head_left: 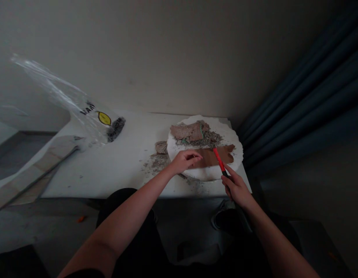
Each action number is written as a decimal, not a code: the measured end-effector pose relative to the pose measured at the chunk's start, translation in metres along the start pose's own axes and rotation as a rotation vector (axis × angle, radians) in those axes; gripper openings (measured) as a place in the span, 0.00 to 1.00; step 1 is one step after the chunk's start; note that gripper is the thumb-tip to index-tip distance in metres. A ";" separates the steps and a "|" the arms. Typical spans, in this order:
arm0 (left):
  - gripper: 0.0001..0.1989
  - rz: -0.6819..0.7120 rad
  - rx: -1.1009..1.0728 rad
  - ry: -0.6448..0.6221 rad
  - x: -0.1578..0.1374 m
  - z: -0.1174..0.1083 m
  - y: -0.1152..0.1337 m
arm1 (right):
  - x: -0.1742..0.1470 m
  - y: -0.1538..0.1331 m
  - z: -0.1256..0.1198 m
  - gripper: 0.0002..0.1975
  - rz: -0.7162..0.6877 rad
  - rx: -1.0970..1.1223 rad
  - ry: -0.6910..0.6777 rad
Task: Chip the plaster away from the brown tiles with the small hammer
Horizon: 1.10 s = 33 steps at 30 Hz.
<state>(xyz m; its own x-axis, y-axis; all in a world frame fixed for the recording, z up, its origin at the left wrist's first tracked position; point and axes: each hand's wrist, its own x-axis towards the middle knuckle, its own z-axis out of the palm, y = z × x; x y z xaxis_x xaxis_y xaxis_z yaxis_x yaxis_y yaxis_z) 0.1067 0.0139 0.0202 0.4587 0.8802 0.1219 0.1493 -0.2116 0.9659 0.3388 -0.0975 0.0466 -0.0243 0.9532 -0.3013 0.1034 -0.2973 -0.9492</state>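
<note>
- Right hand [235, 187]: grip closed round the black lower part of a red-and-black tool handle [219, 159]; the handle slants away and to the left, far end at the grey crumbs. Tool's head too blurred to make out.
- Left hand [183, 160]: fingers curled, thumb close to index, over the left end of a brown strip [207, 157]. Cannot tell whether this grip pinches anything.
- Brown strip lies on a white, ragged-edged round sheet [238, 147], right end torn-looking.
- On the sheet's far side: a cracked brownish slab [186, 132] with some green at its edge, grey crumbs [213, 138] heaped just right of it.
- Sheet sits at the right end of the white tabletop [132, 154]. Just left of it, a small brownish chunk [161, 147] and scattered grit [158, 162].
- Well left: clear plastic bag [58, 89], yellow oval print, black lettering, dark grey material [116, 129] low in it.
- Pale wall [167, 58] behind; dark blue curtain [309, 100] right. Dim light.
</note>
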 end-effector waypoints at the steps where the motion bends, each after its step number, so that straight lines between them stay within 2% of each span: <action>1: 0.13 -0.010 0.033 0.080 0.004 -0.002 -0.003 | 0.000 -0.001 0.000 0.41 0.003 -0.006 -0.001; 4: 0.13 -0.020 0.108 0.268 0.013 -0.009 -0.014 | -0.001 -0.002 0.000 0.41 0.015 -0.019 0.004; 7: 0.14 -0.014 0.157 0.355 0.017 -0.013 -0.021 | -0.002 -0.003 0.000 0.40 0.015 -0.017 0.000; 12: 0.14 -0.081 0.171 0.341 0.018 -0.014 -0.024 | 0.000 -0.002 -0.001 0.40 0.002 -0.026 -0.009; 22: 0.16 -0.085 0.178 0.346 0.020 -0.011 -0.028 | 0.001 0.001 -0.002 0.39 -0.008 -0.033 -0.025; 29: 0.13 -0.007 0.278 0.227 0.021 -0.005 -0.043 | 0.002 0.003 -0.004 0.38 -0.026 -0.033 -0.048; 33: 0.13 0.002 0.363 0.206 0.022 0.000 -0.042 | 0.002 0.004 -0.005 0.38 -0.029 -0.026 -0.043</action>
<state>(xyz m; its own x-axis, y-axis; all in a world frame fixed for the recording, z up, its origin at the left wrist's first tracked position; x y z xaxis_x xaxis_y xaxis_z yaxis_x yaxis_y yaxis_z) 0.1100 0.0421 -0.0180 0.2800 0.9385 0.2021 0.4644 -0.3166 0.8271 0.3438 -0.0965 0.0429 -0.0708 0.9580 -0.2779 0.1277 -0.2676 -0.9550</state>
